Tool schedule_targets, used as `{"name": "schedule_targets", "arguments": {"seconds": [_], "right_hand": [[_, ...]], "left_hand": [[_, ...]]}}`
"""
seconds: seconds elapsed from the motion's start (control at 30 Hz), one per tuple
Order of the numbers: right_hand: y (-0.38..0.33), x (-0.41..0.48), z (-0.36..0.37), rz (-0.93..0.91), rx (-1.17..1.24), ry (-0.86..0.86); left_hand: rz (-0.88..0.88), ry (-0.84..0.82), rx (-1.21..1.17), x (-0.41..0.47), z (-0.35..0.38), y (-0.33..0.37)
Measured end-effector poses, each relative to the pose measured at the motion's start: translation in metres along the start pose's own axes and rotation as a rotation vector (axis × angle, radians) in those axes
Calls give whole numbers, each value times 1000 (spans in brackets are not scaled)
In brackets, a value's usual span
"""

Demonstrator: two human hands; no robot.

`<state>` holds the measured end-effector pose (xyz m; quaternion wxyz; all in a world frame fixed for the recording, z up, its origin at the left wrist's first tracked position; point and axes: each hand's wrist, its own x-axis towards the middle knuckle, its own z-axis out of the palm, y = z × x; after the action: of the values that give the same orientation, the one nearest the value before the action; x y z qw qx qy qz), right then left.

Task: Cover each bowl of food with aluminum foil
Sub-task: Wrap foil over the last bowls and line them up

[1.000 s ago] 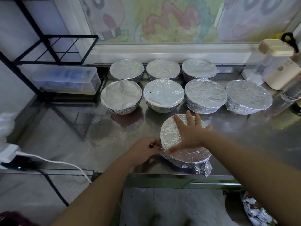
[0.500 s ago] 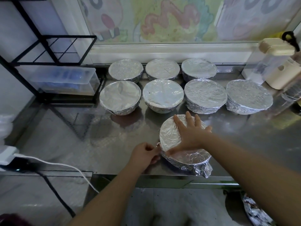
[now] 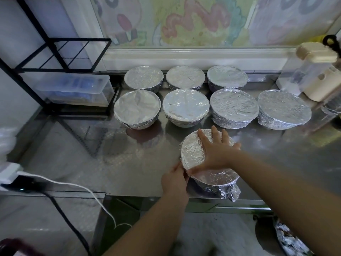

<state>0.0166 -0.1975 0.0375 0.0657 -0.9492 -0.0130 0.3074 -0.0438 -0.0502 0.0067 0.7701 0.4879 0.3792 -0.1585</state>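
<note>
Pressing flat on top of the round bowl capped in crinkled silver aluminium foil (image 3: pixel 191 150), which sits by the front edge of the stainless steel counter (image 3: pixel 129 159), the right hand (image 3: pixel 215 154) has its fingers straight and spread. The left hand (image 3: pixel 174 179) curls its fingers against the foil at the bowl's left rim, seemingly pinching it, though the fingertips are partly hidden. A loose crumpled foil flap (image 3: pixel 229 192) sticks out at the bowl's front right, across the bowl from the left fingers, so the right hand is probably nearer for folding it down.
</note>
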Motion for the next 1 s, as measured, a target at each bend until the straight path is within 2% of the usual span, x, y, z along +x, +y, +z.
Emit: {"name": "schedule_targets", "arguments": {"seconds": [0.1, 0.23, 0.47, 0.67, 1.0], "right_hand": [[0, 2, 1, -1, 2, 8], [1, 1, 1, -4, 4, 12], [0, 1, 1, -7, 11, 20], [-1, 1, 1, -3, 15, 23], [-1, -1, 2, -9, 14, 32]], "left_hand": [[9, -95, 48, 0, -2, 11], [-147, -183, -26, -5, 3, 38], [-283, -433, 168, -14, 10, 70], [-271, -487, 382, -6, 14, 85], [-284, -516, 530, 8, 21, 100]]}}
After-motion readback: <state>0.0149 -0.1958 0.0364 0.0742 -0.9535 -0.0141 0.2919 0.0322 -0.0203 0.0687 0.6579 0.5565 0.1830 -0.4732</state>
